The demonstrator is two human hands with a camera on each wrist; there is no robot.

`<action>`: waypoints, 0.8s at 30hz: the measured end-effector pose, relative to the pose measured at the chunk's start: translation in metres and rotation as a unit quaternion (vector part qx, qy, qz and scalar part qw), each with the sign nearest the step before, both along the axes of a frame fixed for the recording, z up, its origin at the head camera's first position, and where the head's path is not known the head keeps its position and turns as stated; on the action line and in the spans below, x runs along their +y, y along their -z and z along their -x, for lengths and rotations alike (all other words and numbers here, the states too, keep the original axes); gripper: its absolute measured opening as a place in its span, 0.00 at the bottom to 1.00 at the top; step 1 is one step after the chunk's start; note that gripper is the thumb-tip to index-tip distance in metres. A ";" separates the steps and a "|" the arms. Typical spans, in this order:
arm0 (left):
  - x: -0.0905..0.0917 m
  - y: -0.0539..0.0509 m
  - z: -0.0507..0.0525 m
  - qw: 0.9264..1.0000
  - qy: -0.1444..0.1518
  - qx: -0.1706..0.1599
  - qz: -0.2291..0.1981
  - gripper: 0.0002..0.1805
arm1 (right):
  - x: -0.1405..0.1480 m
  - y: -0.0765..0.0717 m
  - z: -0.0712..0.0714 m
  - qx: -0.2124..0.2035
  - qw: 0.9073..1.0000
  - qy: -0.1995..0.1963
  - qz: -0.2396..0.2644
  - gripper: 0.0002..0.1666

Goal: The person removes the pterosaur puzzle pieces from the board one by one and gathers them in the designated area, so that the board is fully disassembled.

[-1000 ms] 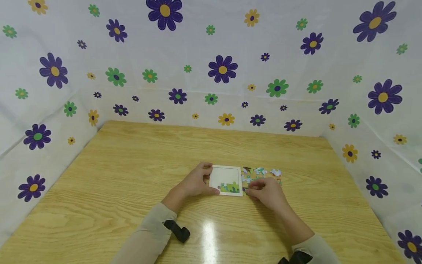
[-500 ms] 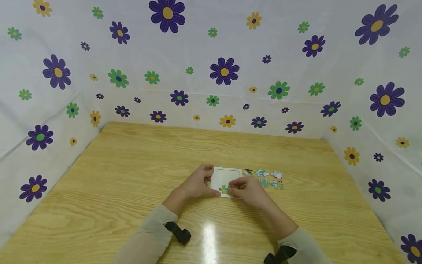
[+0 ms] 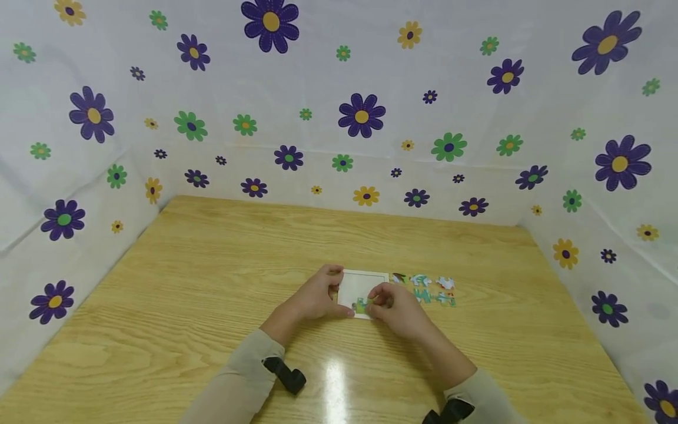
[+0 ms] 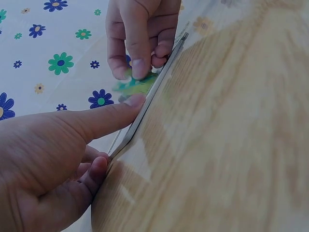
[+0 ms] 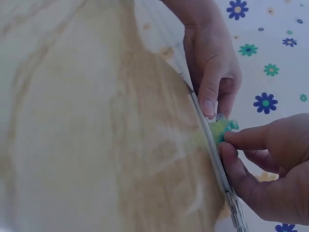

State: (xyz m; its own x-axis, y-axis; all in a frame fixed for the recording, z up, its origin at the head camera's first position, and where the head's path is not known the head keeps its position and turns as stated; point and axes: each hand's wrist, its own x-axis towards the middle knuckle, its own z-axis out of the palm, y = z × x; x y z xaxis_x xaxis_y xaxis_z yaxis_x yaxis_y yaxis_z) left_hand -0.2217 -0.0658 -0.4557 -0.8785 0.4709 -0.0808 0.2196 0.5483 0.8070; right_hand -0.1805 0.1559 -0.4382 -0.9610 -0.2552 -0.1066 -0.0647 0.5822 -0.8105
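Observation:
A square white puzzle tray (image 3: 354, 282) lies flat on the table. My left hand (image 3: 313, 295) grips its left side, with the thumb on the near left corner and the other fingers at the far left. Green puzzle pieces (image 3: 359, 305) show in the tray's near part. Over the tray's near right part, my right hand (image 3: 399, 310) pinches a puzzle piece between thumb and fingers, mostly hidden by them. In the right wrist view, green pieces (image 5: 221, 129) show between my right fingertips (image 5: 231, 140) and my left thumb (image 5: 209, 107).
Several loose puzzle pieces (image 3: 422, 295) lie in rows on the wooden table (image 3: 254, 247), just right of the tray. White cloth walls (image 3: 296, 70) with printed flowers enclose the table at the back and both sides.
My right hand has moved left from the loose pieces beside the tray's near right corner to over the tray, with a puzzle piece. My left hand keeps its grip on the tray.

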 end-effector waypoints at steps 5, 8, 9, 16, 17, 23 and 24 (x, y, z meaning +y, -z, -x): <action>-0.001 -0.001 0.001 1.000 -0.007 0.001 -0.005 0.53 | 0.006 -0.003 0.004 -0.011 0.999 -0.035 0.034 0.05; -0.001 -0.002 0.001 1.000 -0.005 0.008 0.002 0.54 | 0.010 -0.004 0.005 -0.044 0.995 -0.037 0.079 0.09; 0.000 -0.001 0.001 1.000 -0.003 0.011 0.005 0.54 | 0.012 -0.004 0.005 -0.062 0.992 -0.035 0.100 0.11; 0.002 0.001 -0.001 1.000 -0.006 0.003 0.009 0.54 | 0.027 -0.006 0.000 -0.101 0.982 -0.029 0.155 0.19; 0.002 0.001 -0.001 1.000 -0.007 0.001 0.010 0.54 | 0.029 -0.007 -0.001 -0.099 0.982 -0.027 0.156 0.20; 0.000 -0.001 -0.001 1.000 -0.005 -0.005 0.006 0.54 | 0.046 -0.011 -0.005 -0.067 0.989 0.006 0.131 0.17; 0.000 -0.001 -0.001 1.000 -0.004 -0.005 0.005 0.54 | 0.049 -0.011 -0.006 -0.061 0.990 0.012 0.126 0.17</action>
